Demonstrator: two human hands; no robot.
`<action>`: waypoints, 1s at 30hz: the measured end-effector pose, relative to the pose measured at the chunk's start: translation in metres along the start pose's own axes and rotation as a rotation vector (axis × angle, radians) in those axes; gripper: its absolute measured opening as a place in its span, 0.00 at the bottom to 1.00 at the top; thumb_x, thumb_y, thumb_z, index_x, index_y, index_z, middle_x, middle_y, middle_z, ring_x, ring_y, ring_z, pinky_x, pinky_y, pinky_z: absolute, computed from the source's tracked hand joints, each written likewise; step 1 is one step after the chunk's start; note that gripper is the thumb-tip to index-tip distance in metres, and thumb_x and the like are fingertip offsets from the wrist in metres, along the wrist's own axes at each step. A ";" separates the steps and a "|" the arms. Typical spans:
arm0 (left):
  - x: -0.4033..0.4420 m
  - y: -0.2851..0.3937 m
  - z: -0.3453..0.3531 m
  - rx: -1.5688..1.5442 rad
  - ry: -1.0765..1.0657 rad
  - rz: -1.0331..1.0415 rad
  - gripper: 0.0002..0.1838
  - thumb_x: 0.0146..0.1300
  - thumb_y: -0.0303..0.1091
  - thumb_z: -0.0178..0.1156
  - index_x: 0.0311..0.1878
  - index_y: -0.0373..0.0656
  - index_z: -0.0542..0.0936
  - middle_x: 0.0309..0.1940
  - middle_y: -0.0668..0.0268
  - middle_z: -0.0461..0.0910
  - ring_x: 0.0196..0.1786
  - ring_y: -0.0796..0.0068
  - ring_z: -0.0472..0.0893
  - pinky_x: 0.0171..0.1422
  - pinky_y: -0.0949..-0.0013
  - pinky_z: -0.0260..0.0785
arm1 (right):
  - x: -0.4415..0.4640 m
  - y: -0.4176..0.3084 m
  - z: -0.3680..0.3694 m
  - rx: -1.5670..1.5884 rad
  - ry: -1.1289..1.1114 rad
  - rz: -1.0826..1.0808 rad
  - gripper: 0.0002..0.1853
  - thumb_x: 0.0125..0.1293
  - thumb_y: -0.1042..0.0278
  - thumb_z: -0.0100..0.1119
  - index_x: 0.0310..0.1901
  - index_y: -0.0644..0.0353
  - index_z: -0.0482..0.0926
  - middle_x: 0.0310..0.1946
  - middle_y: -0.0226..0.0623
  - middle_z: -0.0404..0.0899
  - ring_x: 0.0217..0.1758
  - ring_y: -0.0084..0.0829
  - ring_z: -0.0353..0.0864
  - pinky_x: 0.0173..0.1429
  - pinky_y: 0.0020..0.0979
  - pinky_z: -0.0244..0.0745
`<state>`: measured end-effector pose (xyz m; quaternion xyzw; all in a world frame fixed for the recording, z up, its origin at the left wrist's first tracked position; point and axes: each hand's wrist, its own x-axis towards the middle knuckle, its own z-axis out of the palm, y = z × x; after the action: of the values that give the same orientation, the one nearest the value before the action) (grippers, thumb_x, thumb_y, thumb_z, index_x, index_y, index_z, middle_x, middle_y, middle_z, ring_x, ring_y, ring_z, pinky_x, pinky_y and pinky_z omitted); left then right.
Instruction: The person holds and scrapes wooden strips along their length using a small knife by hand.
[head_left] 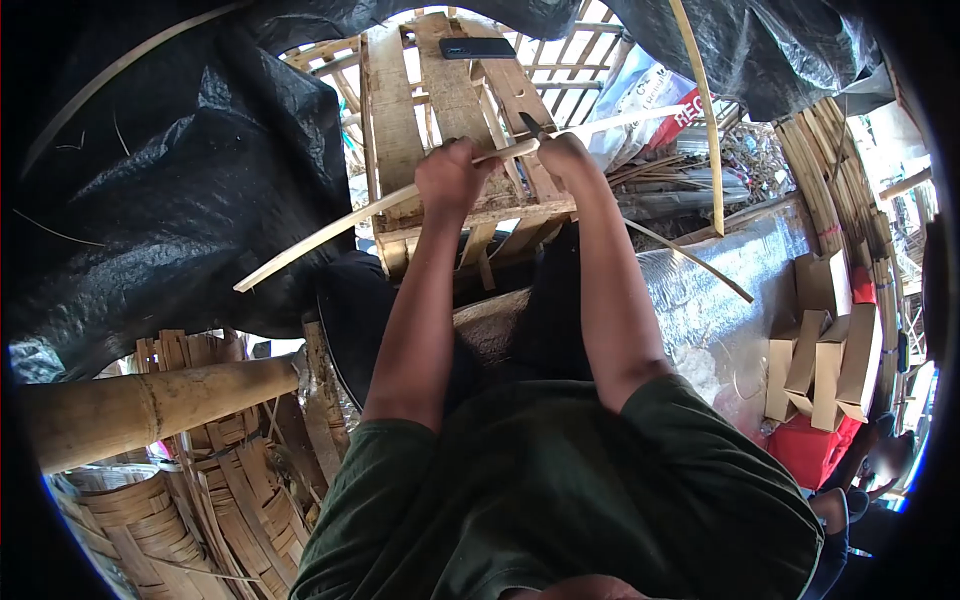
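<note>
My left hand (452,180) is closed around a long pale bamboo strip (330,232), which slants from the lower left up to the right across the wooden slatted bench (440,95). My right hand (567,160) is wrapped around a knife, its handle hidden in my fist. The dark knife blade (531,125) points up and to the left, close against the strip; whether it cuts into it I cannot tell. Beyond my hands, a dark phone (477,48) lies on the slats.
Black plastic sheeting (180,200) hangs at left and overhead. A thick bamboo pole (160,405) and woven bamboo (150,520) are lower left. At right are a silvery surface (740,270), cardboard boxes (825,360), a red bag (812,450) and another person (885,455). Thin strips hang nearby.
</note>
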<state>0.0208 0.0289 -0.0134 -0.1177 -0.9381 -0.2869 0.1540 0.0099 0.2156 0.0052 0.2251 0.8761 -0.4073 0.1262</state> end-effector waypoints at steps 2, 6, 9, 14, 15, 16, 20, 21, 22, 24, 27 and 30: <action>0.000 -0.001 0.000 -0.003 0.006 0.006 0.21 0.47 0.57 0.73 0.30 0.50 0.83 0.26 0.65 0.83 0.33 0.62 0.84 0.37 0.59 0.75 | -0.017 -0.003 -0.002 0.168 0.173 0.024 0.22 0.72 0.57 0.44 0.38 0.71 0.79 0.18 0.45 0.77 0.15 0.37 0.75 0.21 0.39 0.68; 0.001 0.000 -0.001 -0.007 -0.025 -0.006 0.21 0.48 0.57 0.73 0.30 0.50 0.83 0.25 0.65 0.83 0.32 0.62 0.84 0.37 0.60 0.75 | -0.013 0.013 -0.026 0.130 0.338 -0.129 0.24 0.72 0.56 0.45 0.37 0.76 0.78 0.19 0.49 0.78 0.18 0.40 0.80 0.23 0.40 0.71; 0.001 0.002 -0.005 0.020 -0.054 -0.027 0.20 0.49 0.56 0.72 0.30 0.50 0.83 0.26 0.66 0.83 0.32 0.64 0.84 0.38 0.61 0.75 | -0.018 0.027 -0.050 0.061 0.289 -0.199 0.21 0.70 0.58 0.50 0.37 0.72 0.81 0.21 0.52 0.79 0.24 0.42 0.83 0.30 0.41 0.75; 0.003 0.001 0.002 0.012 -0.009 -0.001 0.21 0.50 0.59 0.71 0.29 0.51 0.83 0.24 0.65 0.83 0.31 0.63 0.84 0.36 0.61 0.74 | 0.061 0.107 -0.103 -0.078 0.596 -0.437 0.16 0.67 0.60 0.53 0.42 0.64 0.83 0.34 0.58 0.82 0.41 0.52 0.84 0.45 0.42 0.76; 0.003 0.003 -0.001 0.007 -0.056 -0.033 0.21 0.50 0.59 0.71 0.30 0.51 0.83 0.25 0.66 0.83 0.31 0.63 0.84 0.35 0.61 0.74 | 0.077 0.113 -0.115 -0.107 0.519 -0.207 0.19 0.69 0.57 0.50 0.45 0.65 0.82 0.36 0.60 0.82 0.43 0.53 0.84 0.47 0.43 0.76; 0.004 0.006 -0.006 0.004 -0.103 -0.066 0.21 0.50 0.60 0.70 0.30 0.52 0.83 0.25 0.66 0.83 0.31 0.63 0.84 0.35 0.61 0.73 | 0.088 0.125 -0.116 -0.108 0.523 -0.211 0.19 0.69 0.57 0.50 0.45 0.65 0.82 0.36 0.60 0.82 0.43 0.53 0.84 0.47 0.43 0.76; 0.008 0.005 -0.003 0.045 -0.166 -0.122 0.22 0.52 0.61 0.69 0.34 0.52 0.83 0.26 0.67 0.84 0.32 0.64 0.84 0.36 0.62 0.73 | 0.122 0.152 -0.093 -0.227 0.479 -0.064 0.25 0.72 0.49 0.45 0.43 0.67 0.82 0.35 0.59 0.83 0.40 0.55 0.84 0.46 0.49 0.77; 0.009 0.003 -0.001 0.048 -0.169 -0.120 0.22 0.52 0.62 0.68 0.35 0.52 0.83 0.27 0.67 0.84 0.33 0.65 0.84 0.37 0.62 0.73 | 0.103 0.141 -0.067 -0.366 0.577 -0.432 0.30 0.75 0.46 0.40 0.39 0.69 0.81 0.24 0.54 0.81 0.29 0.48 0.84 0.36 0.45 0.78; 0.011 0.004 -0.002 0.044 -0.164 -0.125 0.22 0.52 0.62 0.68 0.35 0.52 0.83 0.27 0.67 0.84 0.33 0.65 0.84 0.37 0.62 0.73 | 0.080 0.111 -0.052 -0.110 0.330 -0.187 0.31 0.75 0.44 0.41 0.37 0.69 0.80 0.20 0.51 0.78 0.22 0.43 0.81 0.31 0.44 0.76; 0.012 0.010 -0.006 0.058 -0.198 -0.157 0.20 0.52 0.58 0.70 0.33 0.51 0.83 0.27 0.67 0.84 0.32 0.65 0.84 0.37 0.62 0.74 | 0.076 0.104 -0.067 -0.081 0.292 -0.181 0.30 0.75 0.43 0.42 0.37 0.67 0.79 0.17 0.44 0.75 0.15 0.35 0.75 0.24 0.41 0.73; 0.010 0.011 -0.003 0.041 -0.205 -0.144 0.21 0.53 0.60 0.69 0.34 0.51 0.83 0.27 0.68 0.84 0.32 0.66 0.84 0.37 0.62 0.74 | 0.088 0.103 -0.088 0.175 0.336 0.085 0.29 0.74 0.45 0.42 0.38 0.67 0.80 0.21 0.48 0.79 0.18 0.39 0.80 0.28 0.40 0.76; 0.012 0.011 -0.002 0.055 -0.185 -0.128 0.22 0.52 0.61 0.69 0.35 0.51 0.84 0.27 0.68 0.84 0.32 0.66 0.84 0.37 0.62 0.73 | 0.077 0.090 -0.053 -0.019 0.238 -0.152 0.28 0.75 0.47 0.43 0.37 0.66 0.81 0.21 0.47 0.80 0.18 0.40 0.79 0.29 0.41 0.77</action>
<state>0.0139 0.0377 -0.0020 -0.0795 -0.9614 -0.2583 0.0512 -0.0140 0.3303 -0.0516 0.2034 0.9032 -0.3778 -0.0079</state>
